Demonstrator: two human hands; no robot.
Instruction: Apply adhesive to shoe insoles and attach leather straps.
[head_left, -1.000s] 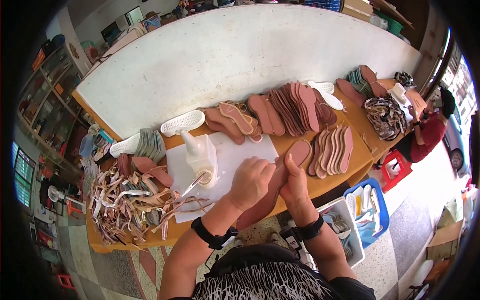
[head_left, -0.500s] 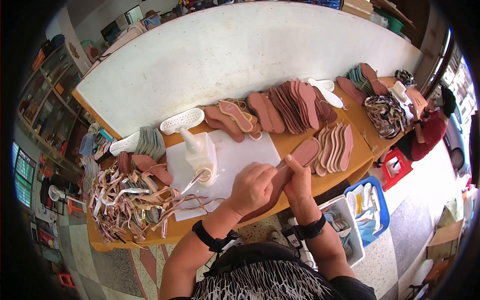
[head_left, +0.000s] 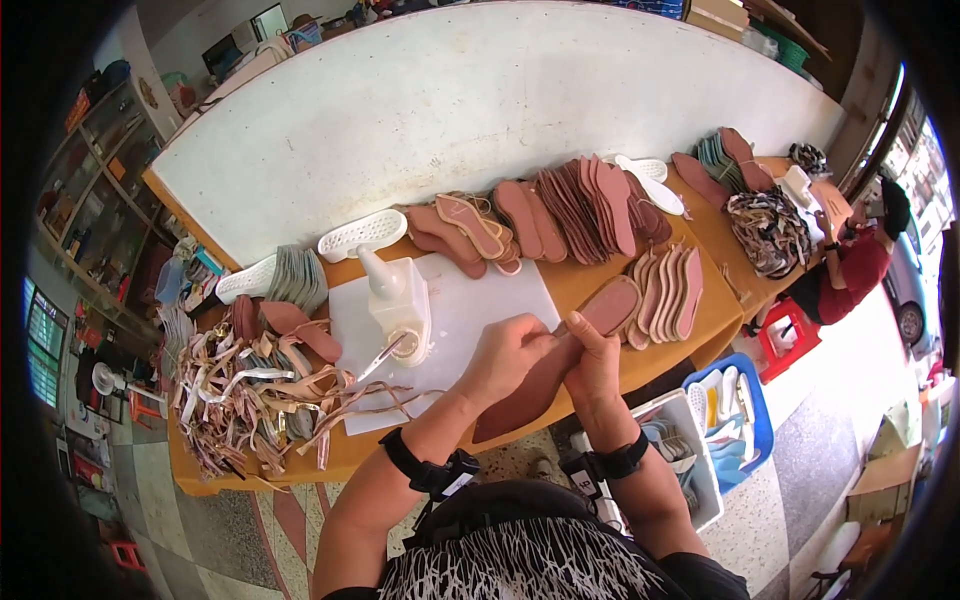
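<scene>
A reddish-brown shoe insole (head_left: 530,392) is held slantwise over the table's front edge, its wide end toward me. My right hand (head_left: 597,365) grips its middle from the right, thumb on the upper face. My left hand (head_left: 512,358) is closed, fingertips pinched at the insole's narrow middle; whether they hold anything small there is hidden. Beyond my hands, a row of pale-edged insoles (head_left: 668,298) lies on the table. To the left stands a white glue container (head_left: 402,310) with a brush (head_left: 385,355) in its opening, on a white sheet (head_left: 480,290).
Tangled straps (head_left: 260,405) are heaped at the left. Stacked brown insoles (head_left: 585,215) and white soles (head_left: 362,235) line the white board (head_left: 480,110). A white crate (head_left: 708,510) and blue basket (head_left: 765,415) stand at the right. Farther right, a person in red (head_left: 860,275) sits at the table.
My left hand has lowered slightly and its fingers have drawn closer together at the insole. More of the insole's wide near end shows. My right hand keeps its grip.
</scene>
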